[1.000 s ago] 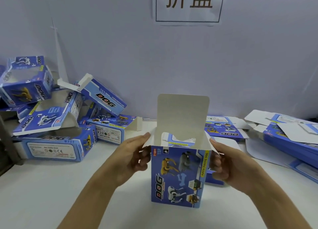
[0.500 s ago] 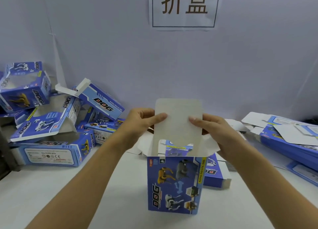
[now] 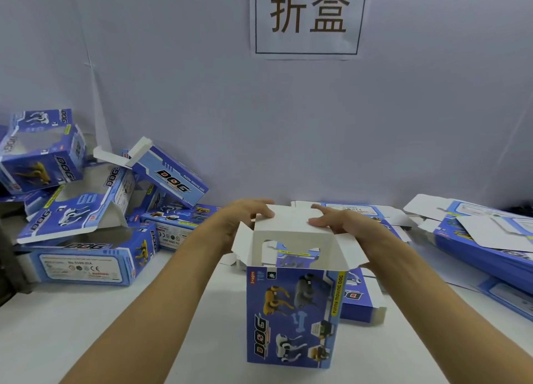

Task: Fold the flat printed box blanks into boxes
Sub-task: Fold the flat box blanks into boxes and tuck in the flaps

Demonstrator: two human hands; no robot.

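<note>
A blue printed "DOG" box (image 3: 291, 317) stands upright on the white table (image 3: 115, 334) in front of me, its top open. Two small white side flaps splay outward at the top. Its white top flap (image 3: 291, 220) is bent over, away from me, at the back of the opening. My left hand (image 3: 248, 213) holds the flap's left edge. At the flap's right edge my right hand (image 3: 337, 222) pinches it, thumb on the near side. Both forearms reach in from the bottom corners.
A heap of folded blue boxes (image 3: 86, 210) lies at the left against the wall. Flat box blanks (image 3: 484, 239) are stacked at the right, and one more blank (image 3: 360, 300) lies just behind the upright box. A sign with two characters (image 3: 308, 14) hangs on the wall.
My hands rose from the box's sides to the upright top flap, took hold of it, then bent it down and away. The box stayed standing in place.
</note>
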